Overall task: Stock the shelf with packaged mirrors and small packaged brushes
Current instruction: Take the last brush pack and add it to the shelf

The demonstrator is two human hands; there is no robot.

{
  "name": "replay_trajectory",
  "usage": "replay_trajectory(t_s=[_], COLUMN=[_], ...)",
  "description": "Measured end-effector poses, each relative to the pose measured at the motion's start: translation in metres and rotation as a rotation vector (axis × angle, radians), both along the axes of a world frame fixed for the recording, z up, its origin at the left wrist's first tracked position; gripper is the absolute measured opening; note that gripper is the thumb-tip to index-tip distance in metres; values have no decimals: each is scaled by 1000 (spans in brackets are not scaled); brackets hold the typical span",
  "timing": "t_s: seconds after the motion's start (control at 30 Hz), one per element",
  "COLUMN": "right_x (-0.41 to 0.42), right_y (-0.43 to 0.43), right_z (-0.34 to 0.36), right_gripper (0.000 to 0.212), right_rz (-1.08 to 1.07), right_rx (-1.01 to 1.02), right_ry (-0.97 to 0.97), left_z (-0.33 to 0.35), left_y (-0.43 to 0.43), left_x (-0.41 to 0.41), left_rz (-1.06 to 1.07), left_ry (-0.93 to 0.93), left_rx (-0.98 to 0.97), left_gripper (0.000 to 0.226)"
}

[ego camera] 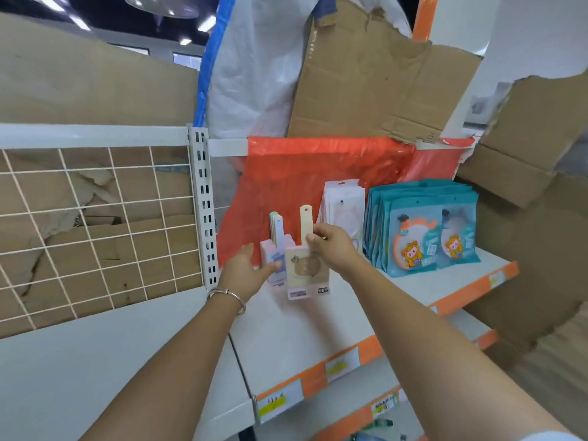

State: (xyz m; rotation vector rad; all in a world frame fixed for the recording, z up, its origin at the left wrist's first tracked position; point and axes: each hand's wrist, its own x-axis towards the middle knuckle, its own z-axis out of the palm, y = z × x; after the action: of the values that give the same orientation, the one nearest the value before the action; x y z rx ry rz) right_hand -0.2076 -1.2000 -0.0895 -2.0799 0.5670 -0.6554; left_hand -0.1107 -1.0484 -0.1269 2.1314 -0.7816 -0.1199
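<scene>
- While your right hand (334, 249) pinches the cream pack (307, 268), your flat left hand (246, 268) props the row (266, 249) at nine o'clock.
- Withdraw early and it may topple.

One view, from the camera on your head. It faces forward and a little down at the shelf (318, 338), near enough that your forearms (178, 361) run up from the bottom edge. The brush (307, 268) pinched in your right hand (334, 246) sits near mid-frame, your left hand (245, 268) just beside it. The wide lens bows straight edges and takes in the grid (95, 224) at left, cardboard (366, 81) above, ceiling lights (79, 23) at top.
</scene>
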Motion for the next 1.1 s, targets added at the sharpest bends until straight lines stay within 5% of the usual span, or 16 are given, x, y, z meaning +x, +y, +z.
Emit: replay_trajectory(t_s=[0.37, 0.67, 0.83, 1.1], right_x=[66, 111, 126, 131], right_y=[-61, -89, -98, -115], right_z=[-16, -52, -68, -83], right_gripper=[20, 19, 20, 24], right_rz=[232, 343, 362, 326], right_rx=[70, 28, -6, -84], right_ry=[-5, 92, 153, 155], left_z=[-19, -46, -63, -96], left_y=[-47, -64, -77, -106], left_x=[28, 38, 45, 51], left_rz=[246, 337, 368, 358], left_ry=[82, 119, 197, 329], left_rx=[32, 126, 212, 233], left_gripper=[90, 57, 72, 53])
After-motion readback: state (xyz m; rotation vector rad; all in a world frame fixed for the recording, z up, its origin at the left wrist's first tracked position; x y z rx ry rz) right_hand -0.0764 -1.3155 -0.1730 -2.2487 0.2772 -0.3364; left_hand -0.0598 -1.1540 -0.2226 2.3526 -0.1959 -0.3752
